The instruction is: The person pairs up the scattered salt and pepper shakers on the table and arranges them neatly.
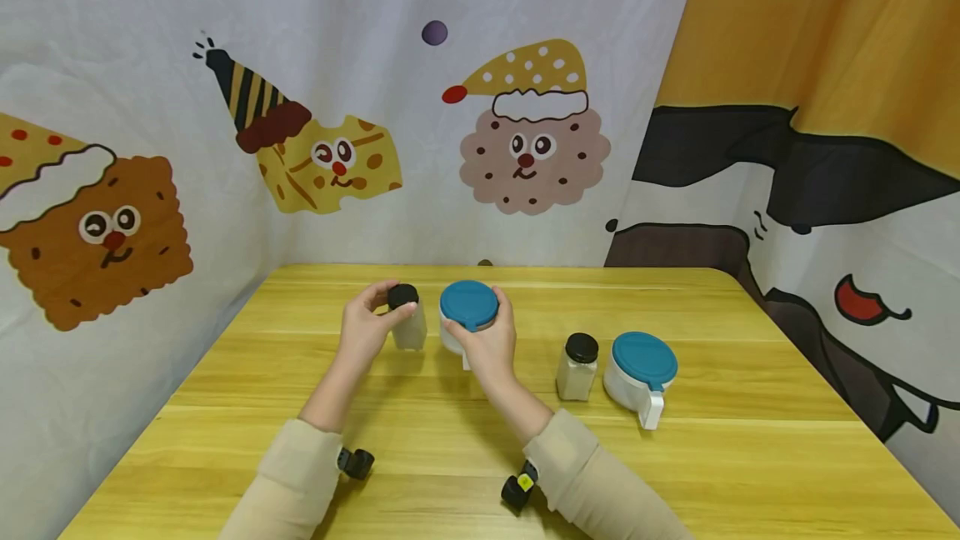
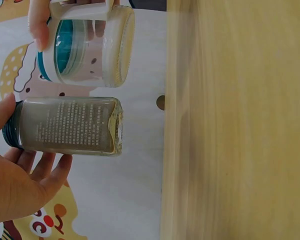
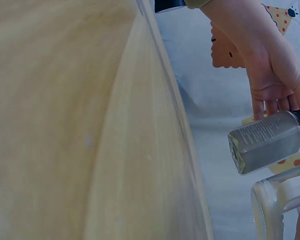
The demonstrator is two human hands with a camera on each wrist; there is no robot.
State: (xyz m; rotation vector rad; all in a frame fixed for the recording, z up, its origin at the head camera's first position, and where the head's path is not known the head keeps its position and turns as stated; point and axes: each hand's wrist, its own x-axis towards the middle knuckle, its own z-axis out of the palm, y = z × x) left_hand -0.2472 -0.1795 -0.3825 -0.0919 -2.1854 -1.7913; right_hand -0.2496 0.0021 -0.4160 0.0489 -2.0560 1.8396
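Note:
My left hand (image 1: 363,328) grips a square glass spice jar (image 1: 409,332) by its black lid, thumb on one side and fingers on the other. Pale contents fill much of it, and printed text covers one face in the left wrist view. Beside it, my right hand (image 1: 492,350) holds a round clear seasoning pot (image 1: 468,303) with a blue lid and white handle. Both the jar (image 2: 70,125) and the pot (image 2: 84,52) are raised above the table in the left wrist view, upright and slightly apart. The right wrist view cuts off most of the right hand.
To the right on the wooden table (image 1: 420,457) stand a second black-lidded jar (image 1: 576,377) and, close beside it, another blue-lidded pot (image 1: 642,357), its white handle pointing toward me. A cartoon-printed curtain (image 1: 420,232) hangs behind the table's far edge.

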